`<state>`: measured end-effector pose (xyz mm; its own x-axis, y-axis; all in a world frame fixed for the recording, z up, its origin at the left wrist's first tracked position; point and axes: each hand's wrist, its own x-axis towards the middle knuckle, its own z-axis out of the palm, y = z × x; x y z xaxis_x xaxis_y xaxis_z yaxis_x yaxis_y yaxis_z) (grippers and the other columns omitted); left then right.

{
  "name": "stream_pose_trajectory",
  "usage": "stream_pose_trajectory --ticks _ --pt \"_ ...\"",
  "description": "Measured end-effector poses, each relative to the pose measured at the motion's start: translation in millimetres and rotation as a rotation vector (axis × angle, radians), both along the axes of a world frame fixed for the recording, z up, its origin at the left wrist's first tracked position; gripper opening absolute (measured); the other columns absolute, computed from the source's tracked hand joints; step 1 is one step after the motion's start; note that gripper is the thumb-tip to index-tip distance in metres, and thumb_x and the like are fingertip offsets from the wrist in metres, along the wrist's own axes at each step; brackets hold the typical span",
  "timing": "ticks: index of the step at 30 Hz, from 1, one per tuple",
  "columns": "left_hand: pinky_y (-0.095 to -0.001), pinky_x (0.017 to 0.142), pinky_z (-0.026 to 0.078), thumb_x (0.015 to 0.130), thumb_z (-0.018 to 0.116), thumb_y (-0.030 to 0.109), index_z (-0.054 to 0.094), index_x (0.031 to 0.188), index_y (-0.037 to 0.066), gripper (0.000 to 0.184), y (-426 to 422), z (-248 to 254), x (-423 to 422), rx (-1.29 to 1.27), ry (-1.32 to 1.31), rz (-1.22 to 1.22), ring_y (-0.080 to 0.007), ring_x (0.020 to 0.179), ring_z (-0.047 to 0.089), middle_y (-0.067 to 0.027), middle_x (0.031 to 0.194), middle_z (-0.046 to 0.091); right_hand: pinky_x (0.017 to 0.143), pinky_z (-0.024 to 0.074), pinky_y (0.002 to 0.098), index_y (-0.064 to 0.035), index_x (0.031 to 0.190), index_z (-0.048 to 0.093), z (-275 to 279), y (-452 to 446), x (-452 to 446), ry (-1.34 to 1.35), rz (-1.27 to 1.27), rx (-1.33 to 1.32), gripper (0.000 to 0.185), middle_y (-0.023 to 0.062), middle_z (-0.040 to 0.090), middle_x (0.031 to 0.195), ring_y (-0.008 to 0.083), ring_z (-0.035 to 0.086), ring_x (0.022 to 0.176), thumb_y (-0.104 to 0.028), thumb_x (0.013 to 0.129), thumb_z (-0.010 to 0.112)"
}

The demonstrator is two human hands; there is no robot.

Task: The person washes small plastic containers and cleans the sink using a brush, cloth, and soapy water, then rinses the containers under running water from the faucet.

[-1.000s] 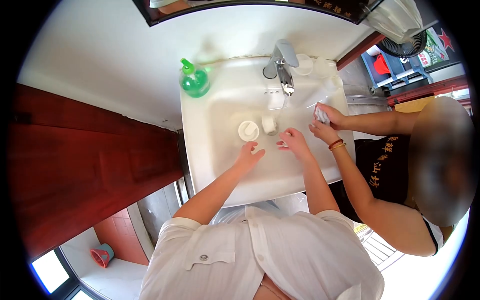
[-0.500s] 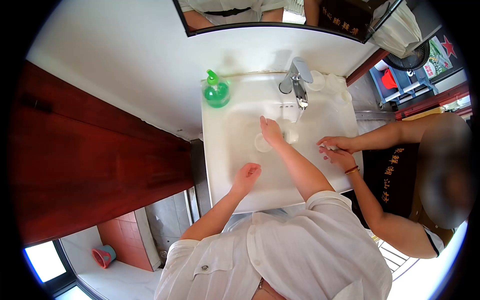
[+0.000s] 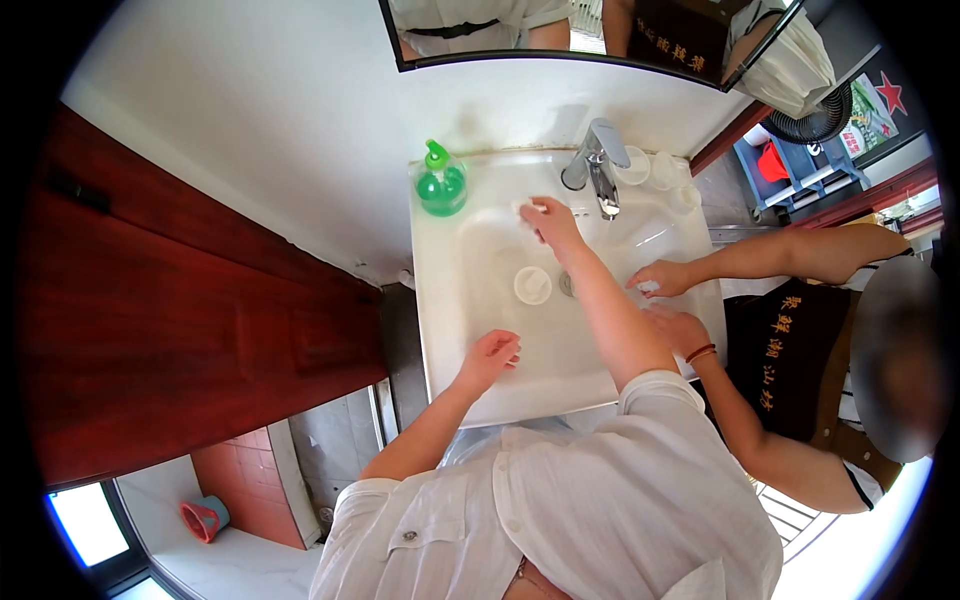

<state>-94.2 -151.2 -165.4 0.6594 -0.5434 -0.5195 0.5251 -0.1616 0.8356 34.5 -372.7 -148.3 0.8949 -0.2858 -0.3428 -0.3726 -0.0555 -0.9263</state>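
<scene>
Hands apart. Right hand (image 3: 557, 228) reaches across to the back left of the sink (image 3: 490, 398), fingers bent and closed on a small white piece (image 3: 525, 208); blurred, so can't tell what it is. Left hand (image 3: 488, 360) hangs over the front left of the basin, palm turned inward, fingers half curled; can't tell if anything is in it. White dish (image 3: 532, 285) sits on the basin floor between the two hands, near the left side of the drain (image 3: 568, 285). Right forearm passes over the basin just right of the drain. Co-worker at the right edge: far hand (image 3: 664, 277) has a white bit (image 3: 648, 287) at the fingers, near hand (image 3: 680, 328) is blurred, just apart from it, red band (image 3: 702, 353) on that wrist. Dark apron (image 3: 785, 345) with gold lettering on that person. Back ledge: faucet (image 3: 603, 180) right of middle, pale cups (image 3: 634, 166) grouped to its right, pump bottle (image 3: 441, 190) of green liquid, upright, at the left corner. Mirror (image 3: 560, 30) on the wall above, showing a white top and brown apron. Red-brown door (image 3: 200, 320) to the left. Bucket (image 3: 203, 518) tipped on its side, lower left. Upper right: black fan (image 3: 815, 122) above a blue cart (image 3: 805, 185).
</scene>
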Motion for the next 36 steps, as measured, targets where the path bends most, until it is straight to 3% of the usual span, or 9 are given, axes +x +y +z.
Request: stream_pose_trajectory --ticks 4,6,7,14,16,20,25,28,36 --pt "-0.0279 0.072 0.049 0.089 0.052 0.018 0.053 0.106 0.001 0.024 4.9 -5.6 -1.0 -0.028 0.002 -0.002 -0.0166 0.084 0.059 -0.0094 0.094 0.059 0.053 0.0480 0.0283 -0.0028 0.114 0.053 -18.1 7.1 56.6 -0.189 -0.223 0.104 0.048 0.0076 0.061 0.088 0.0136 0.060 0.067 -0.025 0.073 0.065" --pt "-0.0284 0.072 0.050 0.090 0.051 0.018 0.053 0.107 0.001 0.024 5.1 -6.9 0.1 -0.057 -0.003 -0.009 -0.0172 0.085 0.058 -0.0098 0.095 0.059 0.052 0.0490 0.0300 -0.0019 0.113 0.052 -48.4 -8.4 74.1 -0.208 -0.235 -0.447 0.047 0.0088 0.061 0.089 0.0150 0.060 0.068 -0.024 0.074 0.065" --pt "-0.0284 0.072 0.050 0.090 0.051 0.018 0.053 0.107 0.001 0.024 5.0 -7.0 1.2 -0.060 -0.002 -0.012 -0.0172 0.085 0.058 -0.0098 0.095 0.059 0.052 0.0490 0.0300 -0.0019 0.113 0.052 -37.4 -6.3 66.1 -0.207 -0.238 -0.451 0.047 0.0088 0.061 0.089 0.0150 0.060 0.068 -0.024 0.074 0.065" --pt "-0.0293 0.073 0.050 0.090 0.050 0.018 0.052 0.108 0.001 0.025 1.3 5.5 1.9 -0.045 0.061 -0.010 -0.0176 0.086 0.059 -0.0104 0.097 0.058 0.067 0.0528 0.0339 0.0018 0.106 0.051 -25.7 -18.8 -49.4 -0.033 -0.327 0.448 0.029 0.0148 0.059 0.092 0.0229 0.061 0.079 -0.019 0.085 0.052" --pt "-0.0292 0.073 0.051 0.090 0.051 0.018 0.052 0.108 0.001 0.025 -0.3 7.1 2.9 -0.026 0.068 -0.022 -0.0175 0.086 0.059 -0.0103 0.097 0.058 0.073 0.0539 0.0368 0.0056 0.105 0.047 -43.7 -35.3 -66.6 -0.080 -0.732 0.898 0.026 0.0183 0.056 0.096 0.0274 0.059 0.084 -0.015 0.089 0.044" --pt "-0.0289 0.072 0.051 0.089 0.051 0.019 0.053 0.108 0.002 0.025 -10.2 -2.5 11.0 0.045 0.083 -0.074 -0.0171 0.085 0.059 -0.0097 0.096 0.058 0.078 0.0537 0.0388 0.0084 0.105 0.045 -62.1 -62.2 -32.3 -0.160 -0.934 1.064 0.026 0.0218 0.054 0.100 0.0309 0.058 0.089 -0.012 0.091 0.036" --pt "-0.0291 0.072 0.051 0.090 0.051 0.020 0.053 0.108 0.003 0.025 -13.7 -10.4 13.5 0.069 0.098 -0.064 -0.0167 0.085 0.058 -0.0092 0.096 0.058 0.096 0.0409 0.0450 0.0072 0.119 0.037 -57.6 -45.7 6.0 -0.423 -0.740 1.375 0.039 0.0245 0.043 0.122 0.0356 0.046 0.112 -0.022 0.093 0.031" --pt "-0.0290 0.073 0.051 0.090 0.050 0.021 0.053 0.107 0.003 0.025 -12.2 -13.9 9.2 0.070 0.076 -0.059 -0.0163 0.085 0.058 -0.0086 0.096 0.058 0.103 0.0323 0.0458 0.0068 0.125 0.031 -54.8 -44.6 -10.9 -0.404 -0.674 1.292 0.046 0.0235 0.037 0.129 0.0358 0.038 0.120 -0.027 0.094 0.030" --pt "-0.0271 0.069 0.049 0.088 0.054 0.025 0.054 0.104 0.004 0.026 -15.2 -12.7 4.0 0.071 0.089 -0.057 -0.0135 0.082 0.057 -0.0068 0.094 0.058 0.102 0.0327 0.0455 0.0076 0.124 0.031 -21.5 -57.6 -9.3 -0.449 -0.894 1.571 0.059 0.0253 0.040 0.127 0.0359 0.038 0.120 -0.043 0.094 0.025"
